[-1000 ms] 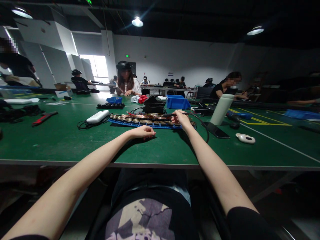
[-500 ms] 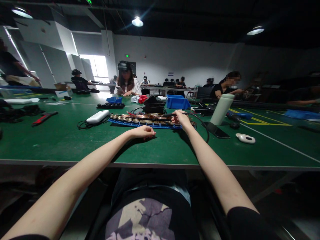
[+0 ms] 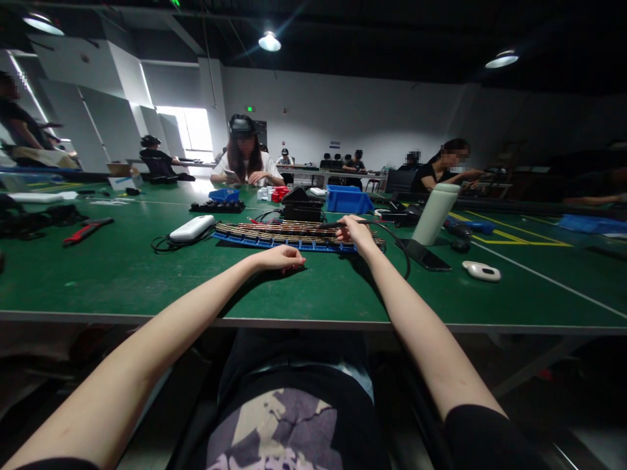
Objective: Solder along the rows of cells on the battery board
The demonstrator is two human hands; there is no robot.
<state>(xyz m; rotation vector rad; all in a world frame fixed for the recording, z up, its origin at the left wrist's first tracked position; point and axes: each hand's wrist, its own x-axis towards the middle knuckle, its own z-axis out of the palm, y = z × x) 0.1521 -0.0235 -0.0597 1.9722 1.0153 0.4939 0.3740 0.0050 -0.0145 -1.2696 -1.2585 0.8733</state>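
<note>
My right hand (image 3: 356,235) is closed in a pen-like grip on a black soldering iron (image 3: 329,225), whose black cable (image 3: 404,251) trails off to the right. The tool points left over a long blue holder (image 3: 274,244) carrying rows of copper-coloured strips or wires. Its exact contact with the rows is too small to tell. My left hand (image 3: 283,259) rests on the green table just in front of the holder, fingers curled closed. Whatever those fingers might hold is hidden from me.
A white power bank (image 3: 192,228) with a black cable lies left of the holder, and red-handled pliers (image 3: 87,231) farther left. Behind stands a blue bin (image 3: 349,199). To the right are a pale green bottle (image 3: 435,215), a phone (image 3: 425,255) and a white oval device (image 3: 481,271).
Both my hands and the soldering iron look unmoved. Across the table, a person in white has shifted a little to the left and sits more upright.
</note>
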